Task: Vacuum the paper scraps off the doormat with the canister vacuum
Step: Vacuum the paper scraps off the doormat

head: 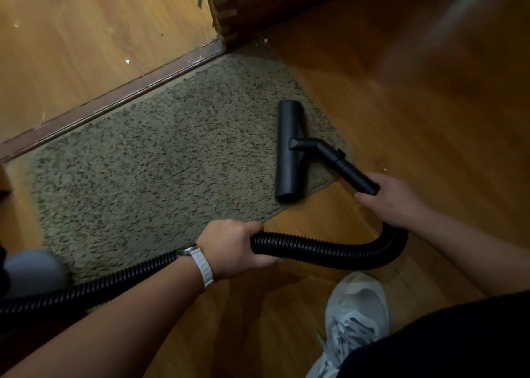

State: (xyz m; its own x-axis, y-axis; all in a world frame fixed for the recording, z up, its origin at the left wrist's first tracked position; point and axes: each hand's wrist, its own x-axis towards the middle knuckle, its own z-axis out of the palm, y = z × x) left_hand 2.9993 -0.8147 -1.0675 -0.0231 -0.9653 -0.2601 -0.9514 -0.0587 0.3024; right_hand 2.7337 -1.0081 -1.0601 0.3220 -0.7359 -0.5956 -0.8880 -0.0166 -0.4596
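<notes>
Gripping the black ribbed hose (329, 251) with the left hand (232, 248) at 6 o'clock, fingers and thumb wrapped right round it, above the near edge of the doormat (160, 162). Wearing a white watch band (200, 266) on that wrist.

Clasping the rigid black tube (344, 165) with the right hand (393, 197) at 4 o'clock, fingers curled about its lower end, over the wooden floor (401, 105) just beside the mat's right corner.

Between the two hands, a U-shaped bend of hose; from the left hand back to the frame edge at 8 o'clock, more hose lying across the mat's near corner.

On the right end of the doormat, at 3 o'clock: the black floor nozzle (289, 151), flat on the shaggy grey-green pile, bar running from 12 towards 6, lower end reaching the mat's near edge.

Along the mat's far side, from 9 towards 12 o'clock: a dark threshold strip (114, 96). Beyond it, at 10 and 11 o'clock, small white paper scraps (127, 61) on paler boards.

At 5 o'clock, a pale grey shoe (355, 320) on the floor. At 8 o'clock, a blurred grey rounded shape, impossible to identify.
</notes>
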